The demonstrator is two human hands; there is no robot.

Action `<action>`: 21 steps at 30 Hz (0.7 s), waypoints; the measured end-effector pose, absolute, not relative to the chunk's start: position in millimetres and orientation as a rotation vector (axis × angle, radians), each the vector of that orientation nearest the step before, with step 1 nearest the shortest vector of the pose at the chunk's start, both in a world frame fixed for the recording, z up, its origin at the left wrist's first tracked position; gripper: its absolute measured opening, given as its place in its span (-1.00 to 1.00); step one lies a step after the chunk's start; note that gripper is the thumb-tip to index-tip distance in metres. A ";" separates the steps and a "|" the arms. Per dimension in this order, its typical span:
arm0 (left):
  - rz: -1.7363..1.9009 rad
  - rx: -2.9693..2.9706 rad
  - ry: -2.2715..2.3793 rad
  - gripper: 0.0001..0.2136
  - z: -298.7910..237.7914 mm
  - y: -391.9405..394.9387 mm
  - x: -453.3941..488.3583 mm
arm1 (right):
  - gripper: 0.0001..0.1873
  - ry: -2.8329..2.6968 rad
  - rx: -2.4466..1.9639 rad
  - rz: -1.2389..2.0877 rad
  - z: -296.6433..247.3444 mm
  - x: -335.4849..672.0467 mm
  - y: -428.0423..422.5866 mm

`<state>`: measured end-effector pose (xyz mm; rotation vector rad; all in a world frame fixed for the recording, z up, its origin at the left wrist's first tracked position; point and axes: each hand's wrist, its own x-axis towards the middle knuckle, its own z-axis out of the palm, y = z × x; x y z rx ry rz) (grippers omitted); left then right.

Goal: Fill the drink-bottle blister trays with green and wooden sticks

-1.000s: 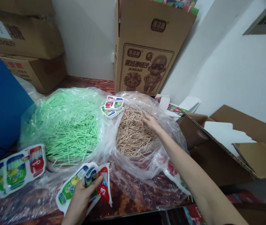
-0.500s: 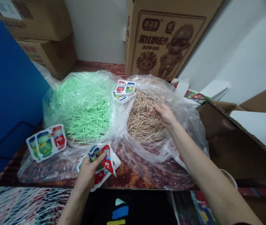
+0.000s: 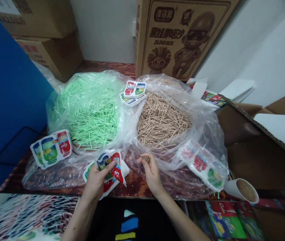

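My left hand (image 3: pixel 96 180) is closed on a printed packet (image 3: pixel 116 167) in red, blue and green, pinched under the thumb. More such packets (image 3: pixel 109 187) lie beneath it at the table's front. My right hand (image 3: pixel 152 172) is closed around a small bunch of brown sticks (image 3: pixel 146 158), their ends showing between the fingers. It is just right of the left hand, apart from it. Behind the right hand, a clear plastic bag holds a heap of brown sticks (image 3: pixel 162 120). To the left, another clear bag holds thin green sticks (image 3: pixel 94 124).
Printed packets (image 3: pixel 52 149) lie at the left, with others (image 3: pixel 133 88) between the bags and some (image 3: pixel 205 167) on the right bag. A paper cup (image 3: pixel 243 190) tilts beside an open carton (image 3: pixel 240 150). A large cardboard box (image 3: pixel 167 40) stands behind.
My right hand has lifted the brown sticks out of the heap and come toward me, near my left hand. The left hand stays almost where it was, still gripping the packet.
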<state>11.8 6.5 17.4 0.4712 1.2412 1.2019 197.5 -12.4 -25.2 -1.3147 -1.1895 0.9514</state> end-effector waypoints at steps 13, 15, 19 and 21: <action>1.218 0.396 1.216 -0.69 20.2 4.9 13.4 | -0.75 -1.127 -1.259 1.080 -32.8 197.6 -14.3; 1.213 0.400 1.222 -0.68 19.9 4.3 13.5 | -0.77 -1.122 -1.274 1.113 -38.1 195.8 -15.5; 1.211 0.410 1.242 -0.68 18.2 3.1 12.6 | -0.82 -1.072 -1.293 1.140 -38.9 192.8 -15.4; 1.212 0.411 1.247 -0.67 16.4 2.8 10.9 | -0.82 -1.037 -1.272 1.164 -29.3 194.2 -10.9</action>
